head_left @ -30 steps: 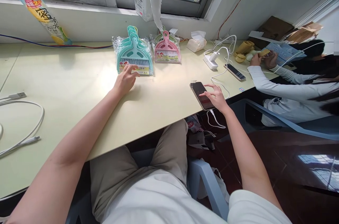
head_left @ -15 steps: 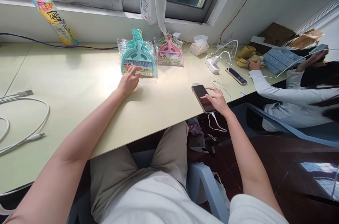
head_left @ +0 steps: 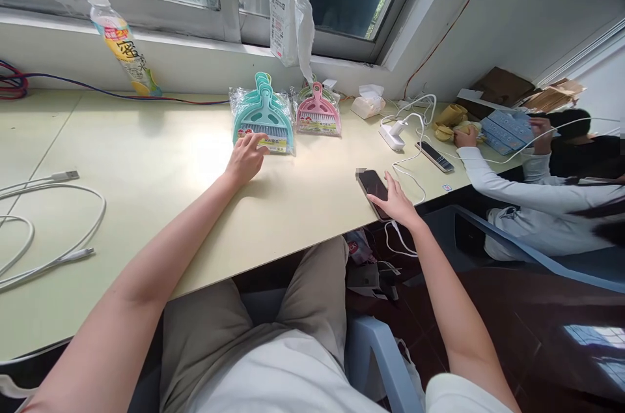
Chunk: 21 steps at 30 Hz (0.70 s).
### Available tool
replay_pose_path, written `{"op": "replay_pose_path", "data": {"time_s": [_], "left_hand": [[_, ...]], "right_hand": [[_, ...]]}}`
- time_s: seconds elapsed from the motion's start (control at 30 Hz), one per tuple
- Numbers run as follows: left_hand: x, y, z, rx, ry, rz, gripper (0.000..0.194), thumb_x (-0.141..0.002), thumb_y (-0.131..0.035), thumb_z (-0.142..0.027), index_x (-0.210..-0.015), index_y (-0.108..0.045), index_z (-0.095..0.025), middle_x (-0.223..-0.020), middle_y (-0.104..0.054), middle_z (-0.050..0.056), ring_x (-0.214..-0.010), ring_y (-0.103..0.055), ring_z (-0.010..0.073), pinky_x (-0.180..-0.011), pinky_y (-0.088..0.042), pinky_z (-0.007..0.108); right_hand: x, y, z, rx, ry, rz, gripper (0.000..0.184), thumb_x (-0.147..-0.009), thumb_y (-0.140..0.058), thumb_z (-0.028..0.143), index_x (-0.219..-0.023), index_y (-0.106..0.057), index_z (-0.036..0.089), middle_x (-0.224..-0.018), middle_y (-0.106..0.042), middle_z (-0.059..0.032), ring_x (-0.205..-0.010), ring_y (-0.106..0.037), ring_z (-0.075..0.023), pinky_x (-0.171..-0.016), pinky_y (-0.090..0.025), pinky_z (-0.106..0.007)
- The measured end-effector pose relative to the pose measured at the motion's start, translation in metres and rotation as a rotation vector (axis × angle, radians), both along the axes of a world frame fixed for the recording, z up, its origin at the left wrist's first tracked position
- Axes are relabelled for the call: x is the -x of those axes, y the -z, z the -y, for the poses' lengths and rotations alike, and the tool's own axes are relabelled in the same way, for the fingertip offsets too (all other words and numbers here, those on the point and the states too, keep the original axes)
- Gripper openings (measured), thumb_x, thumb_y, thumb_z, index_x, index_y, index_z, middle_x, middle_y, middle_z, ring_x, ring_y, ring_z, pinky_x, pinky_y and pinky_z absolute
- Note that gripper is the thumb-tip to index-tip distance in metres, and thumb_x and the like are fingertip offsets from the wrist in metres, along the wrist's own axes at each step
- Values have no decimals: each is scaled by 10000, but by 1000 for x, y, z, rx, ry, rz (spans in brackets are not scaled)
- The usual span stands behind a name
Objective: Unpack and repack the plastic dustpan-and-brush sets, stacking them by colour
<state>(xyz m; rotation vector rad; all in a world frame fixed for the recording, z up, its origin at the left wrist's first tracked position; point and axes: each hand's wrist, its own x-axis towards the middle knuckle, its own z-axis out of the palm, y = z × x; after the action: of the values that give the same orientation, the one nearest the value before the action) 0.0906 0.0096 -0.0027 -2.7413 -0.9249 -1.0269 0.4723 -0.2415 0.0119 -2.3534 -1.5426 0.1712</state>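
My left hand (head_left: 247, 160) rests by the near edge of a teal dustpan and brush set (head_left: 264, 118) in clear wrapping, its fingers loosely bent and slightly apart over the label, gripping nothing. Several such teal sets seem stacked together. A phone (head_left: 373, 186) with a dark screen lies near the table's front edge, a white cable hanging below it. Over it is my right hand (head_left: 398, 203), open, with the thumb across the screen and the other fingers stretched along its right side. Beside the teal stack lies a pink dustpan and brush set (head_left: 318, 112), also wrapped.
A drink bottle (head_left: 122, 42) leans by the wall and a white cable (head_left: 73, 188) lies coiled at left. Toward the right are a tissue pack (head_left: 368, 102), a white charger (head_left: 392, 137) and a second phone (head_left: 434, 156). A co-worker's hand (head_left: 466, 137) touches yellow items.
My right hand's fingers have moved off the phone screen and spread, the thumb now across it. The screen looks darker. My left hand stays by the teal set. The view has shifted slightly.
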Motion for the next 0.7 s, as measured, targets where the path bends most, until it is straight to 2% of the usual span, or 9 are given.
{"op": "replay_pose_path", "data": {"time_s": [0.23,0.43,0.5,0.6,0.7], "left_hand": [[1,-2,2,-39,21,-26,283,-870,-447,-98,-894,-715,-188,-1317,-582,151,-1242,-500,326,-951,-456,505],[3,-6,6,-60,35,-46,307,-879,-428,-89,-893,-720,-183,-1296,-595,162,-1227,-519,323,-919,-476,496],[3,-6,6,-55,41,-47,308,-867,-433,-78,-898,-722,-179,-1289,-598,169,-1219,-524,328,-913,-480,500],[4,-6,6,-51,53,-60,326,-869,-421,-75,-895,-728,-180,-1288,-596,170,-1203,-534,327,-901,-484,499],[5,-6,4,-49,72,-66,339,-878,-411,-81,-887,-733,-186,-1292,-591,166,-1219,-525,328,-895,-488,496]], "right_hand": [[9,1,-22,16,41,56,989,-785,-642,474,-1585,-115,230,-1567,-333,-169,-1412,-403,-377,-1102,-412,-538],[-9,-4,-61,39,69,44,953,-760,-639,364,-1573,-153,256,-1583,-320,-153,-1416,-393,-377,-1134,-347,-552],[-21,-10,-76,69,63,-18,975,-756,-652,367,-1576,-138,252,-1568,-361,-158,-1416,-400,-364,-1149,-326,-535],[-34,-20,-95,86,49,-140,1051,-738,-701,437,-1580,-109,228,-1511,-449,-183,-1382,-456,-343,-1124,-370,-479],[-38,-25,-109,70,85,-123,1123,-709,-733,540,-1577,-99,215,-1462,-499,-208,-1344,-496,-357,-1083,-402,-494]]}}
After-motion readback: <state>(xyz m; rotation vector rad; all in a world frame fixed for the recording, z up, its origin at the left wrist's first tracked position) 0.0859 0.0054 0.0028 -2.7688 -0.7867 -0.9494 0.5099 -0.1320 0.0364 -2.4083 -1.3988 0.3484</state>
